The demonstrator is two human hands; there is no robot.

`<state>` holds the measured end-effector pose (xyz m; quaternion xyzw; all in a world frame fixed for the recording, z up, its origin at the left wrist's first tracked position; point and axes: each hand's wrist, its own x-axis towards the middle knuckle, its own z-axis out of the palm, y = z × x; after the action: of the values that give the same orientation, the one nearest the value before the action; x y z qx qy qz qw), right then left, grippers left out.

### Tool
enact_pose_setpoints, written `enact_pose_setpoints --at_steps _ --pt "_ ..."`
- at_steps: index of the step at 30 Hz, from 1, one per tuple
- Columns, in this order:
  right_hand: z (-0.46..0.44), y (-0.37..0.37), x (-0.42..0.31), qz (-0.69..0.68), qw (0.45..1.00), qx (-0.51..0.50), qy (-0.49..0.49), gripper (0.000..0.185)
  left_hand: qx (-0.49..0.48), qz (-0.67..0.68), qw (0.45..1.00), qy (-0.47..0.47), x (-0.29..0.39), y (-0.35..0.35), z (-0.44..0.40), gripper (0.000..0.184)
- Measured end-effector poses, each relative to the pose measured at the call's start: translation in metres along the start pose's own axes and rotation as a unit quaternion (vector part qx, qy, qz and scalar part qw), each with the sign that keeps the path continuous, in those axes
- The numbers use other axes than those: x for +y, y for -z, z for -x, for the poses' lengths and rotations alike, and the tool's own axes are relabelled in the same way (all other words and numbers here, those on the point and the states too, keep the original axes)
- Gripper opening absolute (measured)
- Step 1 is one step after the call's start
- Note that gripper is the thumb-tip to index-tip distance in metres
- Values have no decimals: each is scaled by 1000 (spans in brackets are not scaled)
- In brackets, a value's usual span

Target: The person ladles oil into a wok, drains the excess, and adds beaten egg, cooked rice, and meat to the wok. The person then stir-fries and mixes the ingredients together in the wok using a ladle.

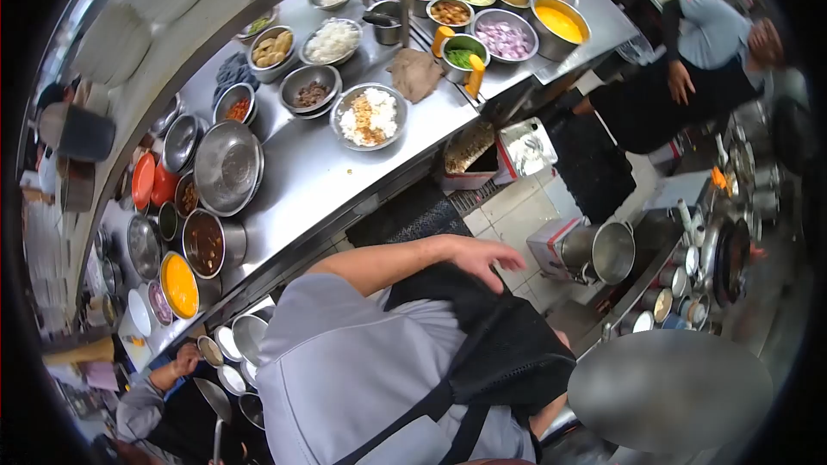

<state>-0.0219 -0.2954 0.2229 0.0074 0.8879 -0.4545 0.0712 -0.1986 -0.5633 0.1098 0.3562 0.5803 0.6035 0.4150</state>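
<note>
My left hand [488,260] reaches out over the floor in front of my black apron [508,344], fingers apart, with nothing in it. Most of my right arm [549,416] is hidden behind the apron, and the fingers of that hand cannot be made out. Nearest on the steel counter [301,181] is a metal bowl of white rice [370,117] topped with brown bits. Beside it lie a crumpled brown cloth [415,75] and a bowl of dark meat pieces [310,93]. A large steel pot [612,252] stands beyond my left hand.
Bowls of chopped onion [504,40], yellow liquid [558,21] and other foods crowd the counter's far end. A co-worker [680,77] stands at upper right, another person [164,396] at lower left. A stove [680,267] with pots lines the right. A blurred grey oval [670,389] covers the lower right.
</note>
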Motion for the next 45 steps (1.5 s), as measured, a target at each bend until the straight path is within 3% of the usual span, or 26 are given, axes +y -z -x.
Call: enact_pose_setpoints --at_steps 3,6,7,9,12,15,17,18,24,27,31,34,45 --pt "44 25 -31 -90 993 -24 -70 42 -207 0 963 -170 108 -7 -6 87" --pt "61 25 -40 -240 965 8 -109 47 -278 -88 941 -173 146 0 -18 90" --pt "65 28 -37 -260 960 -2 -105 48 -297 -42 942 -154 154 1 -21 92" --pt "66 25 -46 -207 977 17 -46 45 -311 -27 943 -113 166 -3 -25 82" --pt "65 19 -64 -269 962 47 14 47 -245 26 961 -122 178 -16 -24 56" --pt "55 19 -68 -271 955 94 79 48 -21 76 970 -231 187 -47 -20 27" --pt "50 31 -93 -295 946 105 85 49 36 19 978 -205 190 -35 -20 25" --pt "48 40 -106 -276 950 110 95 50 70 -47 987 -139 223 -25 -17 22" --pt "36 51 -153 -192 916 219 276 50 7 -85 961 -262 236 9 -27 21" --pt "39 50 -166 -203 890 279 299 33 -6 -85 955 -284 231 15 -30 21" --pt "38 51 -173 -160 882 314 312 26 -23 -88 950 -298 233 18 -33 21" --pt "44 57 -179 -163 898 277 300 24 -25 -89 950 -300 234 22 -30 20" --pt "44 55 -177 -149 865 320 357 24 -31 -81 943 -320 233 22 -24 20"
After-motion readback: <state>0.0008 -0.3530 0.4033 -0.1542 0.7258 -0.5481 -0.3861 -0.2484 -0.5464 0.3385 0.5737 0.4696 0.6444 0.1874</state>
